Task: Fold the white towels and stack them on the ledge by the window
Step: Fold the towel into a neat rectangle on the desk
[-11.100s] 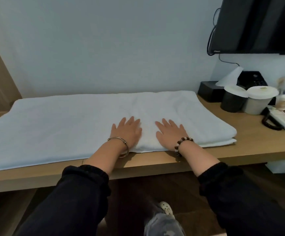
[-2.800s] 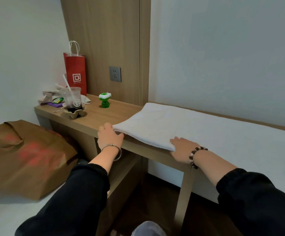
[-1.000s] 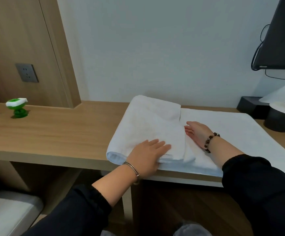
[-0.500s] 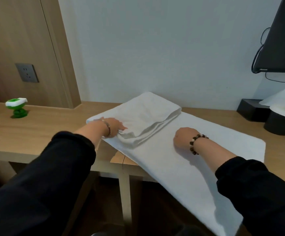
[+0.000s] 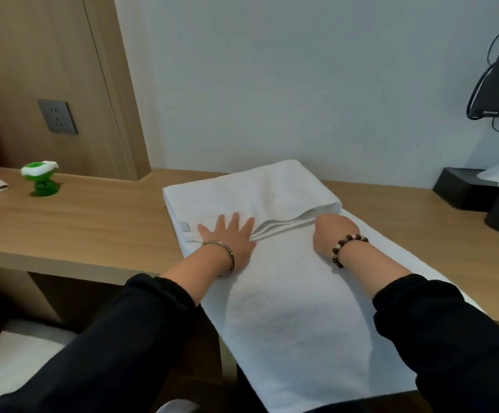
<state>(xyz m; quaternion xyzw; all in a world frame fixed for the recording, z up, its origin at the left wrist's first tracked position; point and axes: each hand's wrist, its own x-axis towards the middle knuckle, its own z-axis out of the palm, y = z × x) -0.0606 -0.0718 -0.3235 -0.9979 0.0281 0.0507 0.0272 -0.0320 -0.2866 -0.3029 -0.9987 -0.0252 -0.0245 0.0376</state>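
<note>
Here the towel [image 5: 287,293] lies under left hand [image 5: 230,234], fold touching right hand [image 5: 334,232].

The white towel [image 5: 287,293] lies across the desk [image 5: 93,231], its far end folded back. On that fold the left hand [image 5: 228,236] presses flat, fingers spread. The right hand [image 5: 333,234] meets the fold's edge, fingers hidden.

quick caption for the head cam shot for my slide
Left hand pressed flat on the folded end of a white terry towel on a light wooden desk, right hand curled at the fold.
</note>
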